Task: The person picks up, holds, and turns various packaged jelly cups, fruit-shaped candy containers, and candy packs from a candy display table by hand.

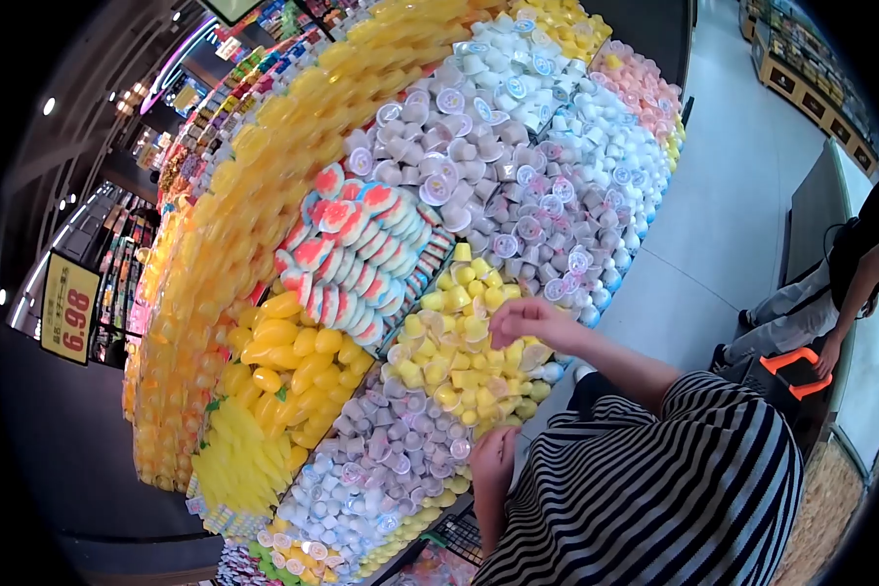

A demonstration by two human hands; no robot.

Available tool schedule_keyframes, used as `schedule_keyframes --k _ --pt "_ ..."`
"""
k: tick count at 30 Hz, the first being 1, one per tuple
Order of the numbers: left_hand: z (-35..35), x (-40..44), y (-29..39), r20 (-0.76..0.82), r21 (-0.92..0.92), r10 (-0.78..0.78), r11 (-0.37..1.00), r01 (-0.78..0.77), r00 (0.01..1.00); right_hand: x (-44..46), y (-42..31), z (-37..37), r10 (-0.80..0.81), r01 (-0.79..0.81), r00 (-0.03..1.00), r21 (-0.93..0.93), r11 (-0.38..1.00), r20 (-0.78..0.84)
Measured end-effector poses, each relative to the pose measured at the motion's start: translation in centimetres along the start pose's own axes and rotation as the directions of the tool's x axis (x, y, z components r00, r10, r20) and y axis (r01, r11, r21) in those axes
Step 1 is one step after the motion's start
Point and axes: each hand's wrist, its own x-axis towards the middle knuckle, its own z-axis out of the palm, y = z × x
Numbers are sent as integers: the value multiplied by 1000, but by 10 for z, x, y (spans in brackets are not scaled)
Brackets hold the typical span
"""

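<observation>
My right hand is over the yellow jelly cups, its fingers curled together; I cannot make out anything inside them. Lower in the view, my left hand is closed beside the grey-purple cups, near the display's front edge, and what it may hold is hidden. Left of the yellow cups, red, white and blue wrapped sweets lie in stacked rows in a basket. Yellow mango-shaped packs sit below these sweets.
White cups and pale purple cups fill other parts of the display. A price sign stands at the left. At the right, a person has a hand near an orange handle. A wire basket is at the bottom.
</observation>
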Motion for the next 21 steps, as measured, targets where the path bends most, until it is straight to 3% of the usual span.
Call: schedule_keyframes --k 5,10,11,13,14,16,18,21 --pt "14 18 -5 -10 137 -44 989 45 999 34 -45 -88 -63 40 974 -106 994 -219" --pt "31 35 14 -58 107 -114 987 120 992 115 -116 -196 -182 53 922 -355 933 -342" --pt "37 36 20 -72 84 -146 985 152 987 144 -122 -236 -326 170 898 -450 877 -295" --pt "49 36 24 -83 44 -150 987 154 985 196 -152 -291 -543 96 776 -791 604 -321" --pt "54 35 27 -75 43 -144 988 148 987 207 -173 -298 -551 -18 757 -854 520 -351" --pt "66 35 33 -57 34 -128 991 130 990 237 -183 -332 -659 -99 693 -944 315 -293" --pt "74 35 37 -53 37 -136 990 138 989 252 -183 -356 -657 -165 720 -974 154 -226" --pt "77 36 41 -53 54 -129 990 132 990 252 -191 -357 -598 -191 761 -968 162 -251"
